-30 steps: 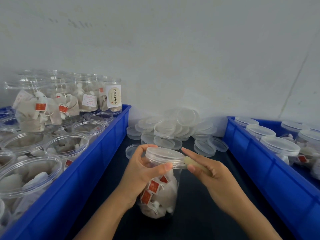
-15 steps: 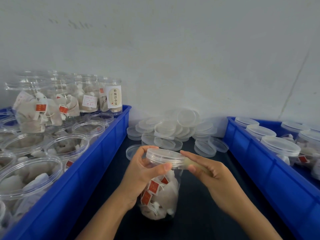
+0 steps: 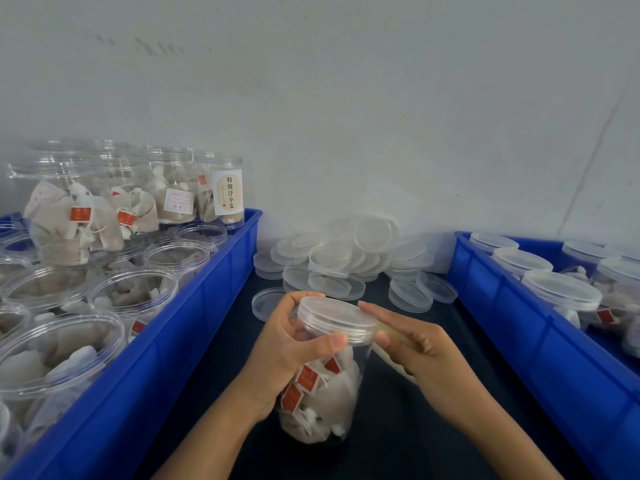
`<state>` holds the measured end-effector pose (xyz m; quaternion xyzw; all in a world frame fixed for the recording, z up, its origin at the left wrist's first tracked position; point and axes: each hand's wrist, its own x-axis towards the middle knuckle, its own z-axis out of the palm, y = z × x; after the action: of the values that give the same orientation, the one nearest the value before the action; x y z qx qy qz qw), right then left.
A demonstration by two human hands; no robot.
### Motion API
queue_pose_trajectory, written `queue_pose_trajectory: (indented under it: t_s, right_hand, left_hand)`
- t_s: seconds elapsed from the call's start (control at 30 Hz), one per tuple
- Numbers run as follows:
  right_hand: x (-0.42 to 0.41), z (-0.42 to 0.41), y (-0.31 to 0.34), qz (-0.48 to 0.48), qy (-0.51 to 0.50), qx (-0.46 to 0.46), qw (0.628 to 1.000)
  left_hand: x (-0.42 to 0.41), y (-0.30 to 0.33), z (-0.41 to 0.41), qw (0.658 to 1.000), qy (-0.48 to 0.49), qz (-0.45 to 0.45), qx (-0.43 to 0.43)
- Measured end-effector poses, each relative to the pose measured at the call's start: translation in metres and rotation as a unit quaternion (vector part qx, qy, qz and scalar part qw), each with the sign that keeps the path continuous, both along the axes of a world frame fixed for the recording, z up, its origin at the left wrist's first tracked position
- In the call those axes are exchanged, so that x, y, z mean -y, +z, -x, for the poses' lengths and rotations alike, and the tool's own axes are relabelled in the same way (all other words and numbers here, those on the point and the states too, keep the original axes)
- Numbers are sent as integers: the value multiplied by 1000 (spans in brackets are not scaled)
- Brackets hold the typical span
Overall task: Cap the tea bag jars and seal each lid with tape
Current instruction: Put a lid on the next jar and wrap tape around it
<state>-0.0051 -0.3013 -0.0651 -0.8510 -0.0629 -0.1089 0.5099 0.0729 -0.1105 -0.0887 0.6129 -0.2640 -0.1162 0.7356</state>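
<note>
A clear jar point(image 3: 329, 403) of tea bags with red tags stands on the dark table between two blue bins. A clear lid point(image 3: 336, 318) sits on it. My left hand point(image 3: 287, 351) grips the jar just under the lid, thumb across the front. My right hand point(image 3: 415, 344) holds a yellowish strip of tape point(image 3: 391, 332) against the lid's right edge, pinched between thumb and fingers. The tape roll itself is hidden behind my right hand.
The left blue bin point(image 3: 194, 327) holds several open jars of tea bags. The right blue bin point(image 3: 540, 337) holds several capped jars. A pile of loose clear lids point(image 3: 349, 261) lies by the wall behind the jar, one lid point(image 3: 268, 303) lying apart.
The jar has tilted slightly and my left thumb has slid along the lid's rim. My right hand stays at the lid's right edge with the tape.
</note>
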Motion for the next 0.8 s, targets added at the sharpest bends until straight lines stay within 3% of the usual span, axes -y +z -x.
queue_pose_trajectory:
  t_s: [0.27, 0.37, 0.5, 0.67, 0.8]
  right_hand:
    - [-8, -2, -7, -50, 4, 28, 998]
    - [-12, -3, -11, -35, -31, 53, 998]
    - [-25, 0, -20, -25, -57, 71, 996]
    - [-38, 5, -20, -19, -31, 88, 995]
    - [-44, 7, -17, 22, -16, 83, 996]
  left_hand:
    - [2, -1, 5, 1000, -7, 14, -10]
    - [6, 0, 11, 995, 74, -16, 69]
    - [18, -3, 24, 957, 216, -114, 157]
    - [21, -1, 26, 940, 286, -123, 136]
    - [16, 0, 18, 950, 287, -90, 83]
